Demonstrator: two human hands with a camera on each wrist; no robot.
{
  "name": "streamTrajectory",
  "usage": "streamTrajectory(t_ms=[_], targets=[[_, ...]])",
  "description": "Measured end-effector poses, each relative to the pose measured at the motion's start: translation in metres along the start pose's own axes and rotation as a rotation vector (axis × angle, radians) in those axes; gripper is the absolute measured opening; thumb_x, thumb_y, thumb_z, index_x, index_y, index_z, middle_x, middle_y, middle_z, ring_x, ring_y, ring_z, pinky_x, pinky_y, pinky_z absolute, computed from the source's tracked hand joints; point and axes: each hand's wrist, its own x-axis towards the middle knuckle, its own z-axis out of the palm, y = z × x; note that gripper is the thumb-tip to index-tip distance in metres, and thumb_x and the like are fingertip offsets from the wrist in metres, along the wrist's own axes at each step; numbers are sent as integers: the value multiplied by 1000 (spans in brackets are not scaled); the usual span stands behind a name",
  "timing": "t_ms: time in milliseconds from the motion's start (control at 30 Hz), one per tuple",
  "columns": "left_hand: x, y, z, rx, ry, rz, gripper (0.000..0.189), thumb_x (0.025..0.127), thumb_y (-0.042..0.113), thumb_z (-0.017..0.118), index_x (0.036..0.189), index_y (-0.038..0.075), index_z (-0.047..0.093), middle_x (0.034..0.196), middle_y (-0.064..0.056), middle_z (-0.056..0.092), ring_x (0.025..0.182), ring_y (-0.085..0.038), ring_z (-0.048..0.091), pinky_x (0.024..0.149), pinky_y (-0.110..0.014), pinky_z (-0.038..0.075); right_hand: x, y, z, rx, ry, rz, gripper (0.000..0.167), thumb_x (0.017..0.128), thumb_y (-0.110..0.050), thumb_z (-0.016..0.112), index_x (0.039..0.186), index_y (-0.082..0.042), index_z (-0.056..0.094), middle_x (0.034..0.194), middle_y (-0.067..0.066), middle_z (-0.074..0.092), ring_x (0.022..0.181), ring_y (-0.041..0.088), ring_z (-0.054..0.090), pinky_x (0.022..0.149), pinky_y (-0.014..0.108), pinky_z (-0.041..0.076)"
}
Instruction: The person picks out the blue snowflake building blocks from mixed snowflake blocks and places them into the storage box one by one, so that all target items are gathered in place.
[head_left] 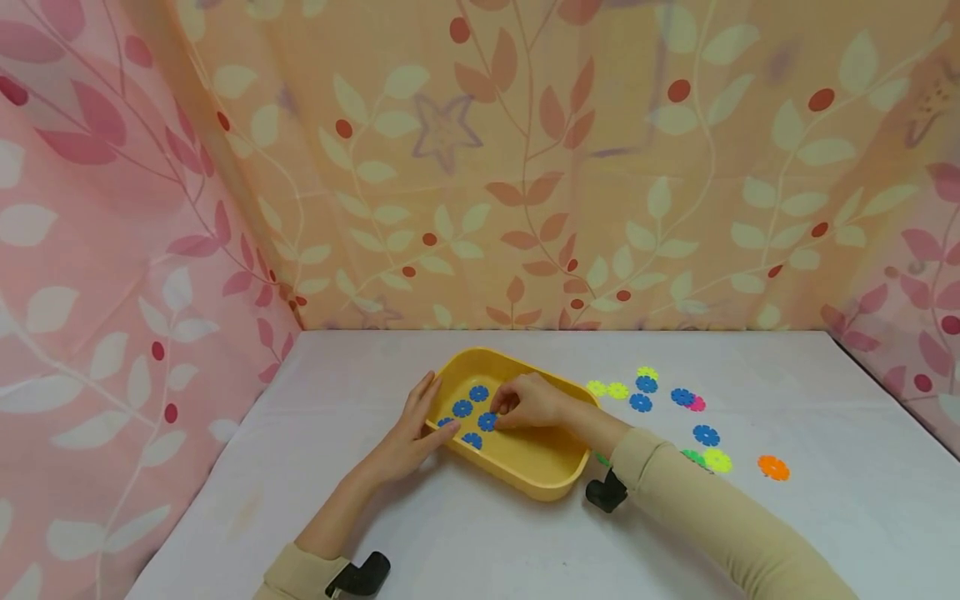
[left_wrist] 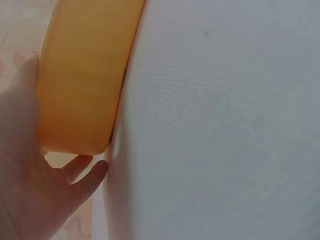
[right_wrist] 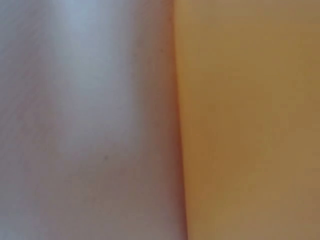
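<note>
Blue disc (head_left: 487, 422) in the yellow tray (head_left: 551, 490)

Left hand (head_left: 407, 439) grips the tray's left end, thumb over its near rim; right hand (head_left: 531, 402), fingertips seemingly clamped on the disc, looks to be placing it; next calls for easing that pinch

Yellow tub (head_left: 517, 477), rounded corners, upright, set diagonally; blue flower-shaped discs (head_left: 462, 408) inside, clustered toward left end

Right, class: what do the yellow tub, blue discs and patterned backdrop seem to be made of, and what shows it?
Yellow tub: probably smooth plastic with a soft sheen, from its rounded corners and even colour.
Blue discs: likely plastic too, given their uniform colour and notched edges; too small to judge finish.
Patterned backdrop: apparently matte cloth, from its soft creases.
</note>
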Motion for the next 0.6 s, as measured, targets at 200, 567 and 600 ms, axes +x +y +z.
streamTrajectory(t_ms=[200,567,600], targets=[[0,3,1,3,4,-4,79,98,36,58,157,11,13,163,-3,-4,148,-33,4,114,-57,14,-1,0,-2,25,5,33,19,81,-19,81,95,-7,73,77,-7,63,73,7,57,70,20,50],[-1,4,1,19,5,-13,81,97,40,58,158,12,13,163,-2,-4,148,-31,3,114,-57,13,-31,-25,-41,212,199,86,32,86,-28,76,110,-7,72,92,-3,69,88,17,61,79,27,51],[-1,3,0,20,4,-14,81,97,43,58,158,14,13,163,0,-4,148,-30,3,114,-56,14,-36,-25,-46,231,218,105,33,86,-29,76,111,-7,72,94,-3,69,89,18,60,79,27,51]])
